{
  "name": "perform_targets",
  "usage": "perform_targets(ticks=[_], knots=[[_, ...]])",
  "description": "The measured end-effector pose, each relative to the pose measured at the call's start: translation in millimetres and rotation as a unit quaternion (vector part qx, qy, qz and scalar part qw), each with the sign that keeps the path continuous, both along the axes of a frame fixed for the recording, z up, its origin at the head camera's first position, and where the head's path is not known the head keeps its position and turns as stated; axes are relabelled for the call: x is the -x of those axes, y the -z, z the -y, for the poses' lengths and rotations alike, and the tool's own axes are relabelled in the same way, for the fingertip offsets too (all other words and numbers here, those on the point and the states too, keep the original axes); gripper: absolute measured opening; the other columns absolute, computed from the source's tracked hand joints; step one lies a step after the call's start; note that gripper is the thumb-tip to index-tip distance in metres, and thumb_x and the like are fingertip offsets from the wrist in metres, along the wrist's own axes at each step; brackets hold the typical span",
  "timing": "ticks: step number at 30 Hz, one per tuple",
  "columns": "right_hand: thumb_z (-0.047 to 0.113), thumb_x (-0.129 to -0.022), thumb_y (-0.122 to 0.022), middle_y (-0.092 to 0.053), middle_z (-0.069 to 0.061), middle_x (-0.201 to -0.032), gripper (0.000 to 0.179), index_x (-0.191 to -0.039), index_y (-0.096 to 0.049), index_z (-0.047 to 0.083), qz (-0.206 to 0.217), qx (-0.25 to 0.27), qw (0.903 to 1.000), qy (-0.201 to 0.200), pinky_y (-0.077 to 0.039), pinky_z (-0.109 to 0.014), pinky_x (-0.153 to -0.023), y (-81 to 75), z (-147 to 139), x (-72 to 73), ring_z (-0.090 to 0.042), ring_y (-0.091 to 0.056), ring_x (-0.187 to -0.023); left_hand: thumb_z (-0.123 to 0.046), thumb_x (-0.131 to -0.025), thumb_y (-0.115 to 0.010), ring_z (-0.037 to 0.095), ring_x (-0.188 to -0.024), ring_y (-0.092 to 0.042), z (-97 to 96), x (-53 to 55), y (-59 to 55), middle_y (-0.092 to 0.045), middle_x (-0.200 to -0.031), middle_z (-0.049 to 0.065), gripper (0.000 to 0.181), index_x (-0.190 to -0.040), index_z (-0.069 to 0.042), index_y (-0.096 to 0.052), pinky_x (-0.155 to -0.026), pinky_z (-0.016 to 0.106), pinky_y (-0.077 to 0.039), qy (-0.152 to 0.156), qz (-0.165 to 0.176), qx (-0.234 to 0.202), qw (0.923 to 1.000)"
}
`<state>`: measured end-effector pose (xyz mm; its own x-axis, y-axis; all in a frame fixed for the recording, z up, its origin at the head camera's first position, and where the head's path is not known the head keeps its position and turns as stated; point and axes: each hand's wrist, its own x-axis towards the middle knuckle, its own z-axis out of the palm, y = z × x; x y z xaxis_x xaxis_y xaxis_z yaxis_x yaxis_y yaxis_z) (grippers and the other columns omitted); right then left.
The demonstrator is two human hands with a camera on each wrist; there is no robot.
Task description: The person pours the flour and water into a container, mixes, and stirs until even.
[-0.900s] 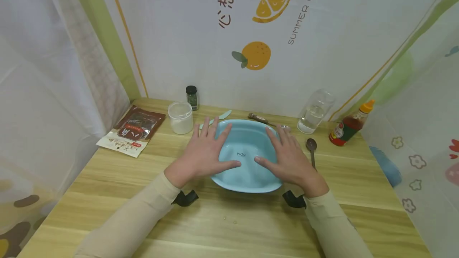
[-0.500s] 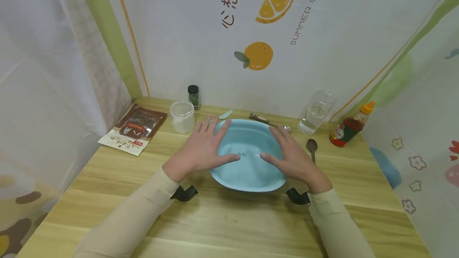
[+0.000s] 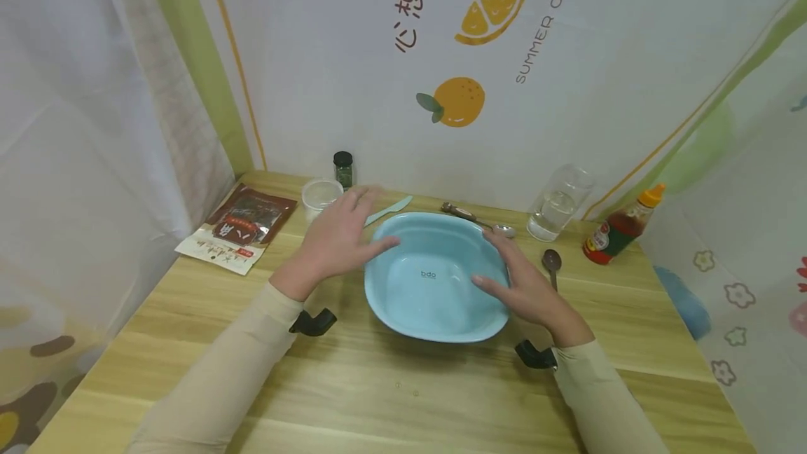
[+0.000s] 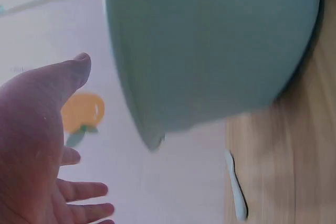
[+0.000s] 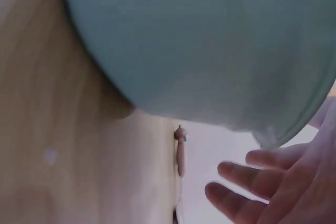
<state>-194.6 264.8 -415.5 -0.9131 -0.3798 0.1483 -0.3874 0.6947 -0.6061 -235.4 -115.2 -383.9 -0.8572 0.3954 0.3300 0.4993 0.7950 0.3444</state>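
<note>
A light blue plastic basin (image 3: 435,314), marked "bdo" inside, stands on the wooden table between both hands. My left hand (image 3: 334,240) hovers off its left side with fingers spread. The left wrist view shows a gap between thumb and rim, and a pale blue knife (image 4: 236,184) lies behind on the table. Over the basin's right rim is my right hand (image 3: 529,293), loosely extended, with the thumb above the inside. In the right wrist view its fingers (image 5: 257,179) lie along the outer side of the rim. Neither hand holds anything.
At the back left stand a white-filled jar (image 3: 318,195), a small black-lidded jar (image 3: 343,170) and a brown packet (image 3: 239,226). Behind the basin lies a metal spoon (image 3: 501,231). To the right are a brown spoon (image 3: 552,261), a glass of clear liquid (image 3: 555,212) and a sauce bottle (image 3: 621,230).
The left hand has come away from the basin's left rim, moving up and left, uncovering more of the knife. The right hand has shifted slightly right, its thumb further from the basin's middle.
</note>
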Motion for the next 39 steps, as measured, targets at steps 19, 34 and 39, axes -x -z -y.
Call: perform_targets(ticks=[19,34,39], knots=[[0.028,-0.108,-0.073,-0.030,-0.025,-0.177,0.081,-0.176,-0.031,0.015,0.047,0.081,0.9944,-0.048,-0.056,-0.066,-0.108,21.4,-22,0.0,-0.053,-0.048,-0.150,-0.075,-0.089,-0.080,0.052,-0.148,-0.050,60.0,43.2,26.1,-0.038,-0.174,0.024,0.136,-0.180,-0.013,-0.001,-0.111,0.075,-0.050,-0.183,0.028,-0.177,0.9666],[0.024,-0.106,-0.071,-0.034,-0.029,-0.172,0.078,-0.173,-0.032,0.016,0.059,0.120,0.9892,-0.062,-0.061,-0.039,-0.099,34.5,-26,6.4,-0.051,-0.059,-0.138,-0.053,-0.087,-0.094,0.054,-0.159,-0.032,65.3,57.2,66.6,-0.019,-0.180,0.028,0.140,-0.179,-0.012,0.004,-0.127,0.074,-0.032,-0.176,0.108,-0.316,0.9260],[0.023,-0.106,-0.070,-0.029,-0.030,-0.173,0.078,-0.173,-0.029,0.018,0.074,0.135,0.9855,-0.070,-0.062,-0.040,-0.097,38.3,-27,8.5,-0.054,-0.055,-0.139,-0.054,-0.086,-0.095,0.053,-0.158,-0.034,64.0,59.3,71.1,-0.024,-0.177,0.031,0.140,-0.178,-0.006,-0.001,-0.129,0.071,-0.032,-0.177,0.108,-0.332,0.9204]])
